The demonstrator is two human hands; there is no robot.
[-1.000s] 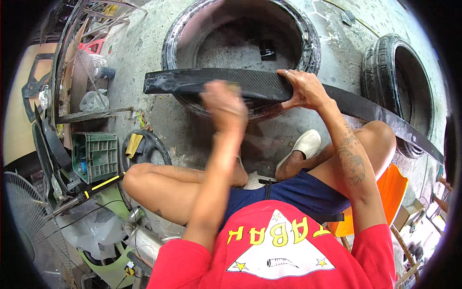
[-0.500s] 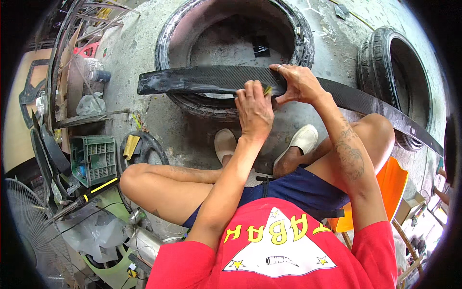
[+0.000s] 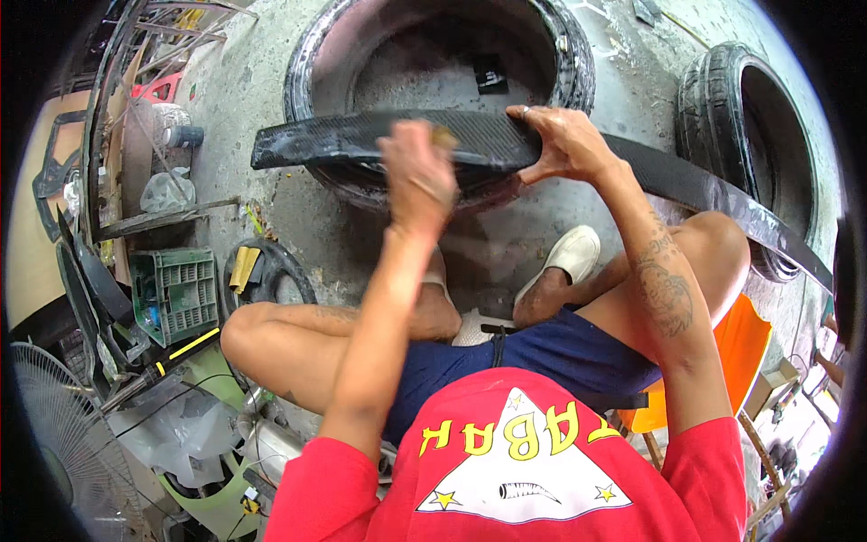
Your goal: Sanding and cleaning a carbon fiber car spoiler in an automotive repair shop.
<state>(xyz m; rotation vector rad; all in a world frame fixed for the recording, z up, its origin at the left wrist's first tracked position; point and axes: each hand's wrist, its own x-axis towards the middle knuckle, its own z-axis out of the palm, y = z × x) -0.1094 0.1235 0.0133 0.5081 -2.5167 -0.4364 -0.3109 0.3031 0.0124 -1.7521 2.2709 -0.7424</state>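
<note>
A long, curved black carbon-fibre strip point(image 3: 330, 140) lies across the near rim of an upturned tyre point(image 3: 302, 86) and runs off to the right over my right knee. My right hand point(image 3: 571, 144) grips it near the middle, thumb at the near edge and fingers over the far edge. My left hand point(image 3: 417, 172), smeared by motion, is closed and pressed on the strip's left part. A small yellowish piece of sandpaper point(image 3: 443, 137) shows at its fingers. Pale smears mark the strip's left end.
Another tyre point(image 3: 713, 117) stands at the right beside the strip. To my left are a green plastic crate point(image 3: 176, 298), a dark ring with a folded yellow sheet point(image 3: 243, 268), a fan point(image 3: 63, 425) and clear plastic bags. An orange chair point(image 3: 745, 348) is at my right.
My left hand has swept left along the strip, away from my right hand. The right hand keeps its grip; the strip has shifted slightly up and to the left in view.
</note>
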